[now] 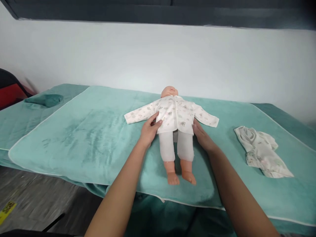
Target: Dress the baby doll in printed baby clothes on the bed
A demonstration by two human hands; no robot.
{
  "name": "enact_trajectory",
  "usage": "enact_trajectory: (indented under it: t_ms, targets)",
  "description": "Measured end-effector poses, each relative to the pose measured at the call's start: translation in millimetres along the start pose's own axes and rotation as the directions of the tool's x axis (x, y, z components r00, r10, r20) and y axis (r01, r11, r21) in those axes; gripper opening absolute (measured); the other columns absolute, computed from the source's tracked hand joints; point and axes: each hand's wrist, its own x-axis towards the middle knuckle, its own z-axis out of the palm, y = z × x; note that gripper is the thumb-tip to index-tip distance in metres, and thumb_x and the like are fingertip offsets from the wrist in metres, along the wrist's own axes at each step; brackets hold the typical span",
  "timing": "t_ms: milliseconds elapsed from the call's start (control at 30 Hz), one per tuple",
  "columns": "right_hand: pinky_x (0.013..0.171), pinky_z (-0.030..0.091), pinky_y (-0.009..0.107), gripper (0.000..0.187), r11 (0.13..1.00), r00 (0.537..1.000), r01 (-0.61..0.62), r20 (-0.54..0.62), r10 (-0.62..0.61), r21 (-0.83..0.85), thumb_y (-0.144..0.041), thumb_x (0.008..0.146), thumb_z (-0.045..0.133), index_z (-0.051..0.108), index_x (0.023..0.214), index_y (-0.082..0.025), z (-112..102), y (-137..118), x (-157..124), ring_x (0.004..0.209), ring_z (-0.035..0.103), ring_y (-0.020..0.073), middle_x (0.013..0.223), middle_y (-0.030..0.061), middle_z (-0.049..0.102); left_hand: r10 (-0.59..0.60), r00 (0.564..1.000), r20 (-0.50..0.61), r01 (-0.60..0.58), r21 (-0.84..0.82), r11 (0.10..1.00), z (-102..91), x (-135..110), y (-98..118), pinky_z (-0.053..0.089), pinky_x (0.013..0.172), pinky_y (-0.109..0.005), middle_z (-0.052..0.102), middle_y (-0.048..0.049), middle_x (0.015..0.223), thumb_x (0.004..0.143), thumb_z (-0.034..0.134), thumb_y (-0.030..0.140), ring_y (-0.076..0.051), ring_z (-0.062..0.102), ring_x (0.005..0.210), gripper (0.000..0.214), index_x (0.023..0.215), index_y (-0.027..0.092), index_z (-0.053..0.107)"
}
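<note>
A baby doll point(169, 91) lies on its back, its head toward the wall and its bare feet toward me. It wears a white printed long-sleeved jacket point(172, 113), fastened down the front, with both sleeves spread out sideways. White cloth covers its legs point(167, 146) down to the shins. My left hand point(149, 130) rests against the jacket's left side near the hem, thumb and fingers apart. On the other side, my right hand point(201, 135) touches the jacket's right edge with fingers stretched out, partly tucked beside it.
A crumpled white printed baby garment point(263, 151) lies to the right on the green padded mat point(81, 138). The mat covers a bed against a white wall point(148, 52). A face-shaped hole point(44, 100) shows at the bed's left end, near a red and black object point(11, 93).
</note>
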Motion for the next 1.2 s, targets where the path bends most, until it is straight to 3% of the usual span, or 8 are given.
enact_trajectory:
  t_ms: [167,400,633,767,867,967,1067,1200]
  targets:
    - [0.126,0.016,0.040,0.071,0.997,0.997,-0.048,-0.066,0.044,-0.059,-0.067,0.095,0.037,0.035,0.153,-0.028,0.8,2.2,7.0,0.151,0.026,0.0220,0.161,0.0029,0.036,0.046,0.998,-0.039,-0.045,0.038,0.998,10.2,7.1,-14.8,0.036,0.116,-0.041,0.058,-0.0065,0.144,0.088,0.064,0.034,-0.025,0.052,0.134,0.047,0.132,0.021,0.063]
    - [0.113,0.036,0.047,0.056,0.984,0.951,-0.155,-0.281,0.126,-0.083,-0.063,0.093,0.046,0.062,0.127,-0.022,4.1,7.4,0.4,0.127,0.054,0.0292,0.132,0.0086,0.065,0.092,0.993,-0.069,-0.080,0.158,0.984,7.8,-8.2,-17.6,0.039,0.114,-0.040,0.062,-0.0079,0.140,0.091,0.058,0.036,-0.024,0.056,0.129,0.044,0.131,0.020,0.062]
    - [0.095,0.049,0.042,0.040,0.977,0.973,-0.179,-0.167,0.158,-0.116,-0.052,0.094,0.051,0.065,0.119,-0.024,-0.1,-16.5,-76.8,0.103,0.065,0.0252,0.114,0.0061,0.072,0.104,0.990,-0.096,-0.077,0.256,0.964,8.3,-46.9,-16.6,0.043,0.111,-0.039,0.062,-0.0083,0.138,0.094,0.055,0.040,-0.024,0.056,0.127,0.042,0.132,0.023,0.062]
    - [0.098,0.048,0.045,0.038,0.879,0.971,-0.165,-0.229,0.065,-0.448,-0.044,0.092,0.054,0.062,0.125,-0.026,-43.5,-12.9,-133.7,0.110,0.064,0.0280,0.122,0.0087,0.069,0.107,0.991,-0.087,-0.078,0.286,0.955,4.0,-68.6,-19.3,0.047,0.105,-0.038,0.064,-0.0091,0.132,0.093,0.056,0.040,-0.022,0.061,0.118,0.041,0.129,0.023,0.063]
    - [0.105,0.041,0.050,0.042,0.650,0.921,-0.203,-0.368,-0.126,-0.732,-0.039,0.090,0.051,0.061,0.127,-0.021,-99.2,-0.9,-165.9,0.120,0.057,0.0335,0.128,0.0143,0.064,0.109,0.992,-0.055,-0.090,0.272,0.958,1.8,-76.7,-21.1,0.047,0.104,-0.038,0.066,-0.0088,0.128,0.092,0.056,0.039,-0.022,0.062,0.116,0.040,0.129,0.023,0.063]
    - [0.096,0.043,0.055,0.046,0.420,0.862,-0.435,-0.504,-0.063,-0.796,-0.043,0.087,0.050,0.063,0.124,-0.018,-149.9,11.9,-186.7,0.116,0.056,0.0391,0.128,0.0185,0.063,0.118,0.992,-0.048,-0.104,0.239,0.965,1.9,-79.3,-21.3,0.048,0.103,-0.038,0.067,-0.0090,0.125,0.092,0.056,0.036,-0.021,0.063,0.113,0.040,0.128,0.022,0.062]
    - [0.083,0.047,0.048,0.048,0.408,0.836,-0.534,-0.536,0.121,-0.741,-0.053,0.086,0.048,0.067,0.112,-0.016,-172.6,18.5,-193.8,0.098,0.062,0.0353,0.106,0.0169,0.069,0.115,0.992,-0.050,-0.101,0.226,0.969,2.7,-80.2,-20.0,0.048,0.100,-0.037,0.068,-0.0085,0.120,0.091,0.057,0.037,-0.021,0.063,0.109,0.040,0.127,0.021,0.062]
    - [0.071,0.046,0.039,0.044,0.595,0.807,-0.562,-0.537,0.244,-0.575,-0.060,0.083,0.052,0.067,0.095,-0.021,-151.2,4.8,-176.8,0.077,0.061,0.0269,0.082,0.0070,0.068,0.086,0.995,-0.050,-0.075,0.200,0.977,1.7,-84.4,-16.7,0.048,0.097,-0.035,0.069,-0.0077,0.113,0.090,0.058,0.039,-0.020,0.063,0.105,0.035,0.118,0.019,0.065]
